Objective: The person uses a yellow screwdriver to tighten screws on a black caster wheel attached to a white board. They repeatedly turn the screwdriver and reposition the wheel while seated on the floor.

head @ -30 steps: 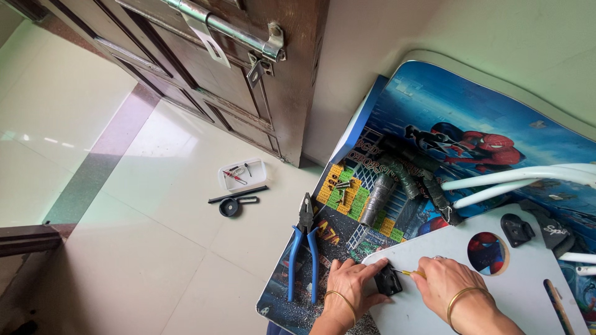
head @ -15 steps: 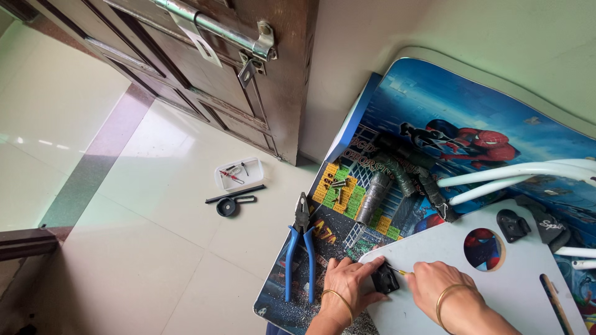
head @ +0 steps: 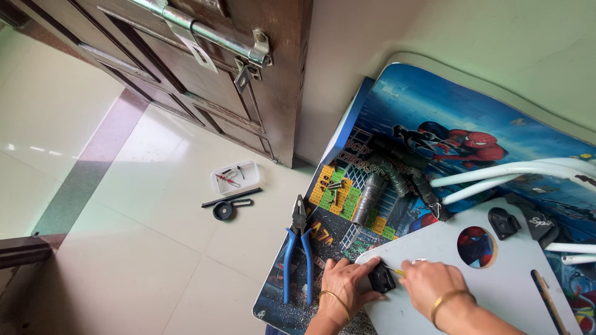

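Note:
My left hand [head: 345, 284] presses a small black bracket [head: 380, 278] onto the corner of a white board [head: 434, 248]. My right hand [head: 429, 284] grips a thin yellow-handled screwdriver [head: 393, 270] whose tip points at the bracket. Both wrists wear gold bangles. The white board lies over a colourful printed panel [head: 403, 111] on the floor. A second black bracket [head: 501, 222] sits further right on the board, by a round hole [head: 477, 246].
Blue-handled pliers [head: 298, 248] lie on the printed panel left of my hands. A small white tray of screws [head: 234, 177], a black rod and a black ring [head: 222, 209] rest on the tiled floor. White tube legs [head: 509, 174] cross the panel. A brown door [head: 205, 68] stands behind.
The view has shifted slightly. My hands stay on the bracket and screwdriver at the board's corner with only small movement.

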